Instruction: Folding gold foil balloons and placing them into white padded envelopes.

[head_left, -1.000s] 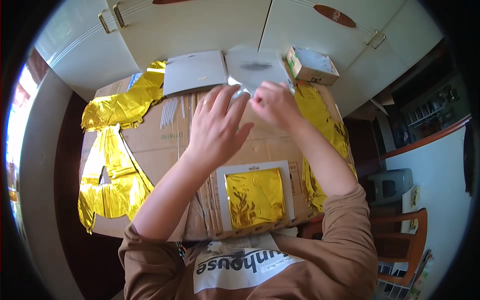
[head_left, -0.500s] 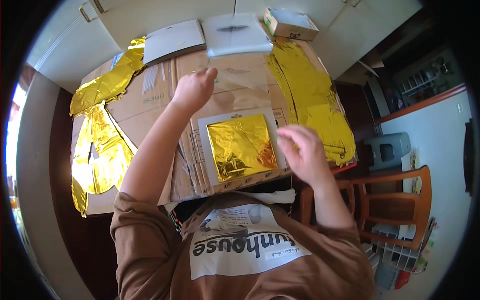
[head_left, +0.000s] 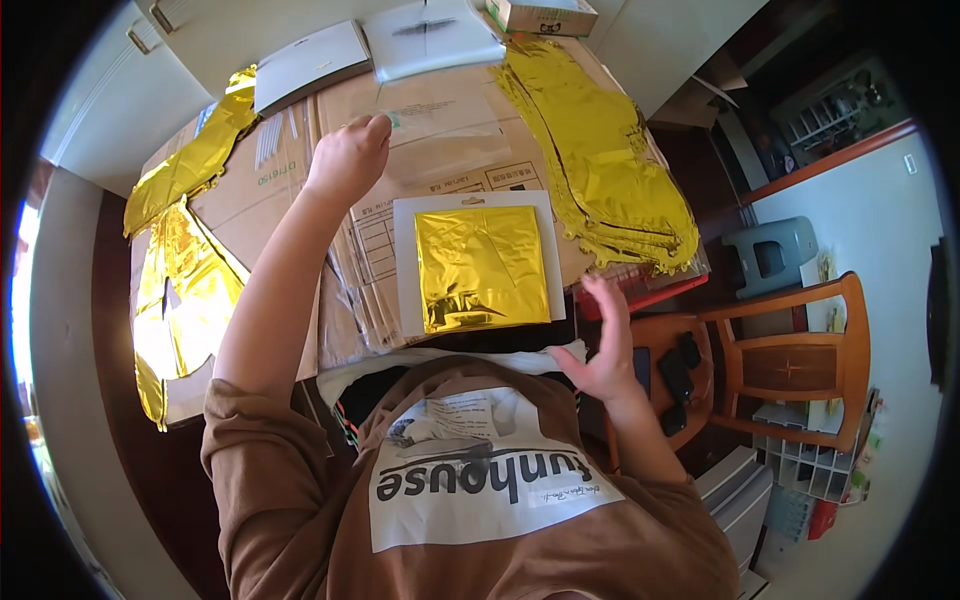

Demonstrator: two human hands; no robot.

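My left hand [head_left: 350, 155] is closed over the cardboard, with a clear plastic bag [head_left: 450, 140] spreading out from its fingertips. Nearer to me lies a folded gold foil balloon [head_left: 482, 270] on a white card [head_left: 406, 240] with a hang hole at its top edge. My right hand [head_left: 605, 345] holds nothing; its thumb and fingers are spread, just off the table's near edge, to the right of the card.
Flat gold foil balloons lie at the left [head_left: 190, 280] and in a stack at the right [head_left: 610, 150]. Along the back are a white card stack [head_left: 312, 65], a pile of clear bags [head_left: 435, 40] and an open box [head_left: 545, 18]. A wooden chair [head_left: 785, 375] stands at the right.
My right hand has drawn back from the card's right edge toward me and opened. My left hand stays closed. The whole view has shifted a little.
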